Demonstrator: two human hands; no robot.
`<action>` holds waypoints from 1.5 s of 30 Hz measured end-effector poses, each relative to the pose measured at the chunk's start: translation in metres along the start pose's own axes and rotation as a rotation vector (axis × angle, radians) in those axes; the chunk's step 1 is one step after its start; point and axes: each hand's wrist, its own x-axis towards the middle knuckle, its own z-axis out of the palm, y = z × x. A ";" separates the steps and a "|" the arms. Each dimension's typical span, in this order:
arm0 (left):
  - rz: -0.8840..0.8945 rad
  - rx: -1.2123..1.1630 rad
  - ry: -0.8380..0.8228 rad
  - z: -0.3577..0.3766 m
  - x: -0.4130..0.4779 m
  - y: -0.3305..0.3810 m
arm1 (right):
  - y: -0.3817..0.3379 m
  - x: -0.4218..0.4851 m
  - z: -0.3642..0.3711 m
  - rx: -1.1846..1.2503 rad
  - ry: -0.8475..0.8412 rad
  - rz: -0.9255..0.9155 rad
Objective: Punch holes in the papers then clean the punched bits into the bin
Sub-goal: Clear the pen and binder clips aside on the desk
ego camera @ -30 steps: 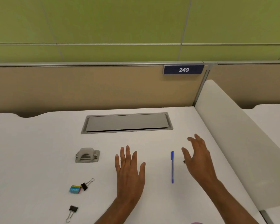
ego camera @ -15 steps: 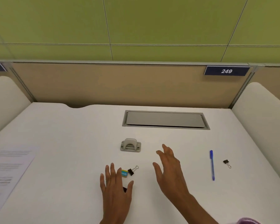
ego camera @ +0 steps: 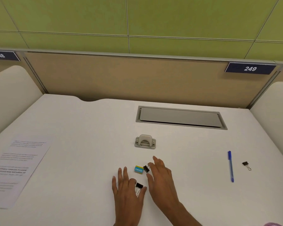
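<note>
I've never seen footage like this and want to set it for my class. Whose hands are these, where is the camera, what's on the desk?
No machine: a person wears a head camera looking down at their own bare hands. The left hand and right hand are open over the white desk, holding nothing. On it lie a grey hole punch, printed papers at the left, a blue pen, a blue-and-yellow eraser beside one binder clip, a second clip by the left thumb, a third clip right of the pen.
</note>
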 end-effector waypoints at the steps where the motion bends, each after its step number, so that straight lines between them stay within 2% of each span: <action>1: 0.003 -0.002 0.013 0.000 0.000 0.001 | -0.002 0.001 0.002 -0.015 0.005 0.002; 10: 0.015 -0.012 0.070 -0.003 0.006 -0.010 | -0.014 0.012 0.020 -0.122 0.018 0.010; 19: -0.027 -0.013 0.055 -0.013 0.017 -0.041 | -0.029 0.017 0.038 -0.177 0.048 -0.023; 45: 0.052 -0.042 0.058 -0.026 0.032 -0.052 | -0.021 0.015 0.038 -0.103 0.150 -0.101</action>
